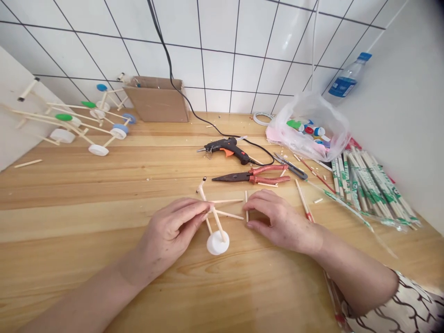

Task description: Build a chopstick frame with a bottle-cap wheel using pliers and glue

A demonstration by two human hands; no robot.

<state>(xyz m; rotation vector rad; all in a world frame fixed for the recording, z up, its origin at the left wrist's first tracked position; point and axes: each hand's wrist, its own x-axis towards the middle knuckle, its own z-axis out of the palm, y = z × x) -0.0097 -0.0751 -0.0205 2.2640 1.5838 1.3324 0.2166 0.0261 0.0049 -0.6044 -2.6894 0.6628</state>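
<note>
Between its thumb and fingers, my left hand (175, 224) pinches a small frame of wooden sticks (218, 221). A white bottle cap (218, 243) is fixed at the frame's near end, and a dark-tipped piece sticks up at its far end. Two of the sticks point right, towards a short wooden stick (246, 199). My right hand (277, 217) has its index finger across that short stick and its thumb by the stick's lower end. Beyond the hands lie pliers (251, 175) with red handles and a black glue gun (227, 148).
Stick-and-cap models (99, 149) stand at the left, near a cardboard box (159, 104). On the right are a plastic bag (333, 132) of bottle caps, wrapped chopsticks (376, 185), a utility knife (293, 167), a tape roll (262, 119) and a water bottle (348, 78). A black cable crosses the back.
</note>
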